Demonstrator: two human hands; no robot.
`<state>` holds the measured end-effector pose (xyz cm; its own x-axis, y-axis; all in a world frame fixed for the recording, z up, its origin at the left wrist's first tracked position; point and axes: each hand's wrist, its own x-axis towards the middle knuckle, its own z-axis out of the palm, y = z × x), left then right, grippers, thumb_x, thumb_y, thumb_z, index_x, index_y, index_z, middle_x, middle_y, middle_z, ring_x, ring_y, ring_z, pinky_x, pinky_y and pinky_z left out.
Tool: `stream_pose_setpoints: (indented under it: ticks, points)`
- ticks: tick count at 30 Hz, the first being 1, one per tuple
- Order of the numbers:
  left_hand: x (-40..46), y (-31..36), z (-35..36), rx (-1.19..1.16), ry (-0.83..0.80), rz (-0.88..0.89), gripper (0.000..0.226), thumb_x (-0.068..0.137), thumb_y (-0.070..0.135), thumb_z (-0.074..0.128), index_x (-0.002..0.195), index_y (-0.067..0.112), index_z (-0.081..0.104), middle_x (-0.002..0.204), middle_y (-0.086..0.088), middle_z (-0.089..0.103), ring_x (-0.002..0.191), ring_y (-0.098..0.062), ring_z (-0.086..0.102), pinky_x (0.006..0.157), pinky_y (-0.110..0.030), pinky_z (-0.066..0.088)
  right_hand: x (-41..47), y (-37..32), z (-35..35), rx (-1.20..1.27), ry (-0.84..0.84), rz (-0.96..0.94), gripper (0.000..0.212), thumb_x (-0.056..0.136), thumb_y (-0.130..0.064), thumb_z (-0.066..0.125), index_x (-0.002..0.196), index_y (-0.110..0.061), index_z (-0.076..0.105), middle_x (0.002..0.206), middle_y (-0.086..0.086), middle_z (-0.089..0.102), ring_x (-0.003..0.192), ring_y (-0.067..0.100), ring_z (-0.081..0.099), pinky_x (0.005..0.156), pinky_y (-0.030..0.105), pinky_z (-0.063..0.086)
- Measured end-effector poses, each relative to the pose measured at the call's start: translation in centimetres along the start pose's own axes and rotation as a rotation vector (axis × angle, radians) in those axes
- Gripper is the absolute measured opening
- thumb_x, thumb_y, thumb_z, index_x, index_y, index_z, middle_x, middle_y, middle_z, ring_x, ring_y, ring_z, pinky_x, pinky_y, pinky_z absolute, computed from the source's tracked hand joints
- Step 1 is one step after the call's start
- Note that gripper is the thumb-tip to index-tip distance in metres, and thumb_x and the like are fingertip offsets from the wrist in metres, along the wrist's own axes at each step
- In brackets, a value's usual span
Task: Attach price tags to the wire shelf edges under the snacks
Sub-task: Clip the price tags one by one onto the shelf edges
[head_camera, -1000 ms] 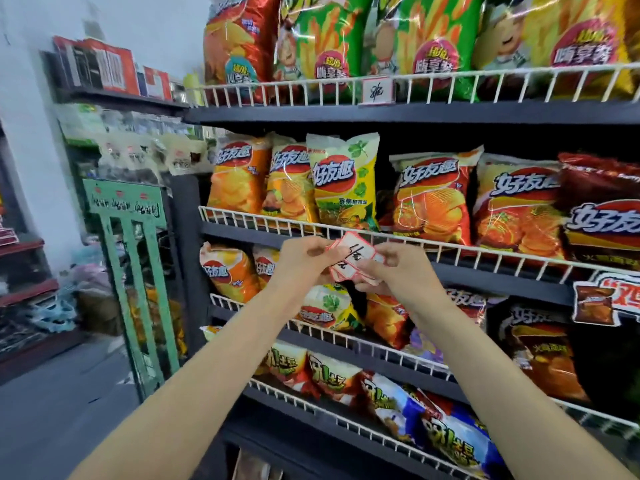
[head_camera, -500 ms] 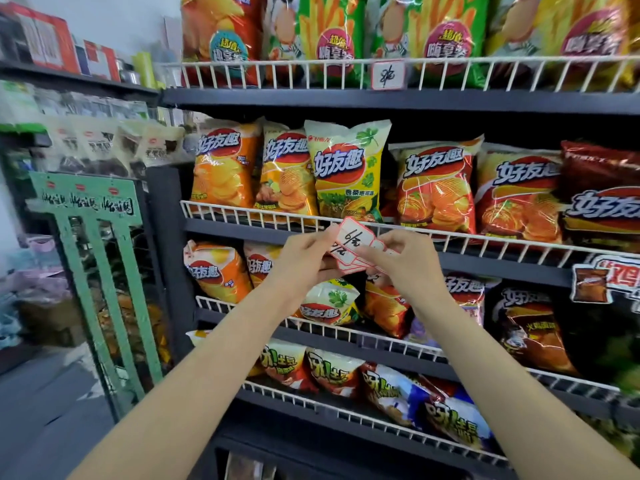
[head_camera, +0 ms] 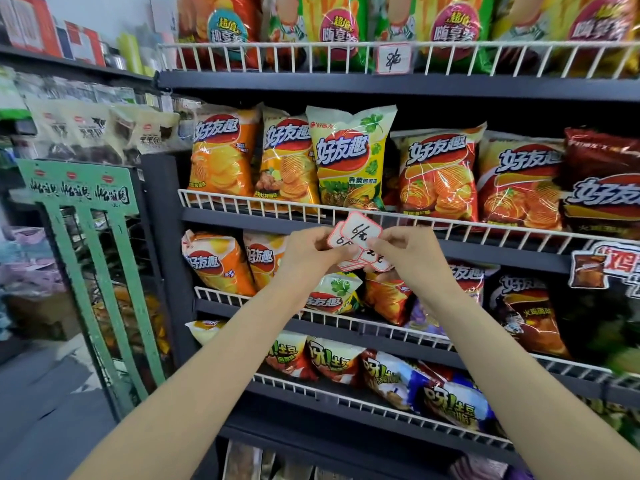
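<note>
Both my hands hold a small stack of white price tags with red borders in front of the second wire shelf edge (head_camera: 433, 221). My left hand (head_camera: 308, 252) pinches the stack from the left. My right hand (head_camera: 408, 252) pinches the top tag (head_camera: 360, 231), handwritten "6", by its lower right corner, lifted just under the white wire rail. More tags (head_camera: 360, 259) fan out below between the hands. One tag (head_camera: 393, 58) hangs on the top shelf's wire edge. Bags of chips (head_camera: 349, 157) stand above the rail.
Four dark shelves with white wire fronts hold snack bags. A green display rack (head_camera: 86, 258) stands at the left of the shelving. A printed promo sign (head_camera: 602, 268) hangs at the right of the second shelf. Grey floor lies at lower left.
My hands with the tags have risen slightly towards the second shelf's wire rail, and the top tag is drawn up out of the stack. The view has shifted left and closer.
</note>
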<state>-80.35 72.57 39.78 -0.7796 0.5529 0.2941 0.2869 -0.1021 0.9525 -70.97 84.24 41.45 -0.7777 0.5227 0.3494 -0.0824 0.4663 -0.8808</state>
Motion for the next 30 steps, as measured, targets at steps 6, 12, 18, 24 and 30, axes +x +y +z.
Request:
stream_pose_setpoints:
  ticks: [6, 12, 18, 24, 30]
  points:
    - [0.4, -0.4, -0.1, 0.159, 0.033, 0.036, 0.038, 0.081, 0.030, 0.071, 0.096, -0.004, 0.065, 0.098, -0.030, 0.063, 0.081, -0.033, 0.062, 0.073, -0.042, 0.051, 0.1, -0.2, -0.3, 0.008, -0.023, -0.028, 0.005, 0.086, -0.013, 0.067, 0.088, -0.009, 0.066, 0.091, 0.011, 0.068, 0.063, 0.013, 0.063, 0.047, 0.020, 0.052]
    - [0.1, -0.7, 0.1, 0.266, -0.006, 0.097, 0.035, 0.090, 0.036, 0.058, 0.096, 0.002, 0.063, 0.086, -0.021, 0.061, 0.074, -0.020, 0.051, 0.069, -0.033, 0.040, -0.2, 0.2, 0.2, -0.003, -0.038, -0.053, 0.006, 0.086, -0.011, 0.065, 0.092, -0.009, 0.067, 0.089, 0.004, 0.069, 0.058, 0.004, 0.061, 0.047, 0.019, 0.051]
    - [0.9, -0.8, -0.1, 0.355, -0.048, 0.169, 0.019, 0.090, 0.027, 0.060, 0.100, 0.011, 0.064, 0.089, -0.005, 0.069, 0.078, -0.017, 0.063, 0.074, -0.037, 0.051, 0.4, 0.8, 0.9, -0.032, 0.074, -0.034, 0.008, 0.090, -0.013, 0.060, 0.089, -0.012, 0.068, 0.088, 0.008, 0.070, 0.056, 0.008, 0.060, 0.047, 0.016, 0.050]
    - [2.4, -0.1, -1.2, 0.296, -0.048, 0.085, 0.017, 0.085, 0.025, 0.068, 0.096, 0.013, 0.067, 0.090, -0.009, 0.071, 0.081, -0.021, 0.067, 0.082, -0.038, 0.051, 1.6, 0.4, 1.4, -0.003, 0.083, -0.030, 0.012, 0.094, -0.014, 0.054, 0.106, -0.015, 0.055, 0.089, 0.004, 0.070, 0.066, 0.011, 0.062, 0.056, 0.025, 0.056]
    - [3.1, -1.4, -1.3, 0.131, -0.087, -0.095, 0.033, 0.083, 0.015, 0.070, 0.112, 0.008, 0.056, 0.108, -0.009, 0.067, 0.081, -0.019, 0.071, 0.077, -0.029, 0.057, 2.0, 1.5, 2.2, 0.043, 0.059, 0.053, 0.005, 0.097, -0.017, 0.048, 0.094, -0.018, 0.052, 0.088, 0.002, 0.068, 0.087, 0.020, 0.064, 0.084, 0.036, 0.049]
